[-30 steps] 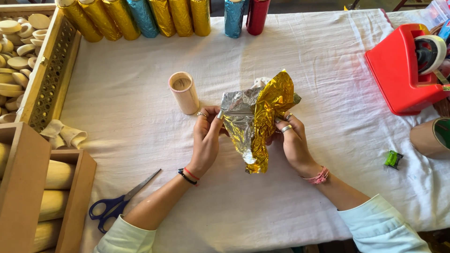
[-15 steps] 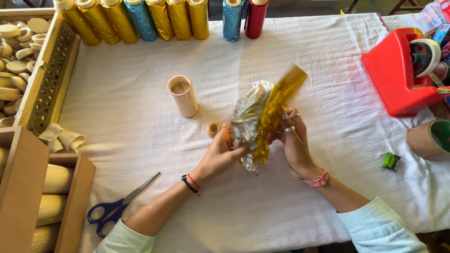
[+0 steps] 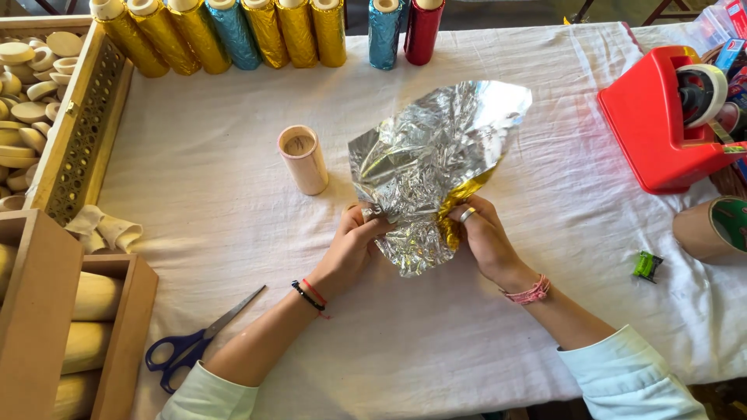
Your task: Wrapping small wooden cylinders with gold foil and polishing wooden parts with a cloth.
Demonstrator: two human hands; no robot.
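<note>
A crinkled foil sheet, silver on the side facing me and gold on the other, is held up over the white cloth. My left hand grips its lower left part. My right hand, with a ring on one finger, pinches its lower right edge where the gold side shows. Whatever lies inside the foil is hidden. A small upright pale cylinder stands just left of the foil.
Several foil-wrapped rolls in gold, blue and red line the far edge. A red tape dispenser and a tape roll sit at right, beside a small green object. Blue-handled scissors lie at lower left, near wooden boxes of wooden pieces.
The foil, which was bunched with its gold side showing, has spread open and now shows its silver side. My left hand has moved back onto the foil's lower left.
</note>
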